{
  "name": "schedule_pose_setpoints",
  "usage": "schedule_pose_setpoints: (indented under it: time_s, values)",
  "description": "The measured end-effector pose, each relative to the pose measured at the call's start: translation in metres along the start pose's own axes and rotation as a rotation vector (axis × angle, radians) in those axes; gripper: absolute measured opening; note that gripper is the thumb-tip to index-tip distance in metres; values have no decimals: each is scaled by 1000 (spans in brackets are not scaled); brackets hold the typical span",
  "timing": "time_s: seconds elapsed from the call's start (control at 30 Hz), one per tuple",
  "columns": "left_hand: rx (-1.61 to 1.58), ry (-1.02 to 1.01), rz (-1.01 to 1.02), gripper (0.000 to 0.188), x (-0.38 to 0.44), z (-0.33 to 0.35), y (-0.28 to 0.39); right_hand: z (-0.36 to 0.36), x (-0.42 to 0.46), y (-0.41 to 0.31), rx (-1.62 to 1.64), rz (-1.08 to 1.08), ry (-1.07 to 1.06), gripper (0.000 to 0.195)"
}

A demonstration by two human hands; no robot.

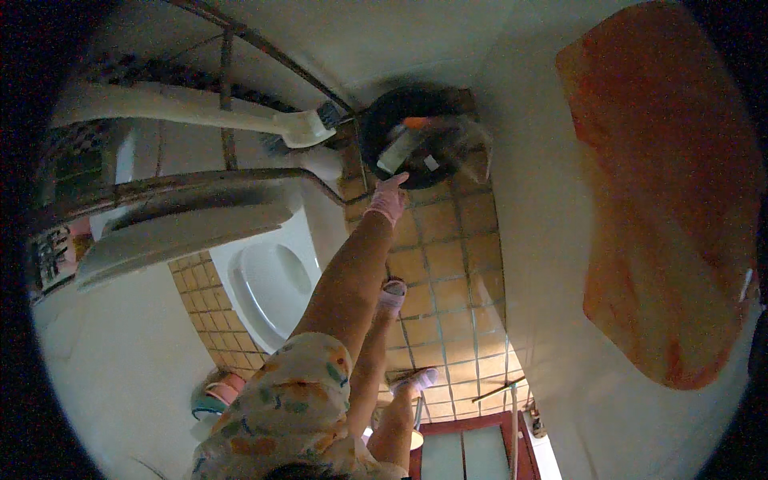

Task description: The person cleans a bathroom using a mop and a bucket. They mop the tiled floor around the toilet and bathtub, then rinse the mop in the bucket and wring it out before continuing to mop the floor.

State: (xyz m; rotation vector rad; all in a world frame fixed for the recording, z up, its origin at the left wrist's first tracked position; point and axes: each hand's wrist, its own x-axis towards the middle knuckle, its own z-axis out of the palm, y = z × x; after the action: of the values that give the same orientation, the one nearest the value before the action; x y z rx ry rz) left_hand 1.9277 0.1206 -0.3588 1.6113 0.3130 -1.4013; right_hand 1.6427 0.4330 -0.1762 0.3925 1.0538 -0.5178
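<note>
My left hand, in a pink glove, reaches out at the rim of a black round tub on the tiled floor. Its fingertips meet the near edge; their grip on it is unclear. Inside the tub are a blurred pale container with an orange part, a small white piece and, at the right side, a blurred translucent bag-like thing. My right hand is out of view.
Left stand a metal rack, a cream long-handled object and a white squat toilet. Bucket-like containers are lower left. An orange-brown cloth-like sheet is at the right, a long-handled tool near a red-framed door.
</note>
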Motion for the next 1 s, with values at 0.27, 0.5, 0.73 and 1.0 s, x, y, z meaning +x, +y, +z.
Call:
schedule_pose_setpoints:
  time_s: [0.27,0.5,0.73,1.0]
  values:
    - [-91,-5,67,41,-18,-4,-32,-156,-189,23,154,-234,282,46]
    - [710,33,559,45,-74,-83,-149,-311,-412,57,258,-421,289,47]
    - [835,-62,479,29,-198,-136,-260,-415,-469,97,364,-237,270,13]
    - [955,-396,564,38,-236,-191,-452,-461,-492,189,529,-411,106,44]
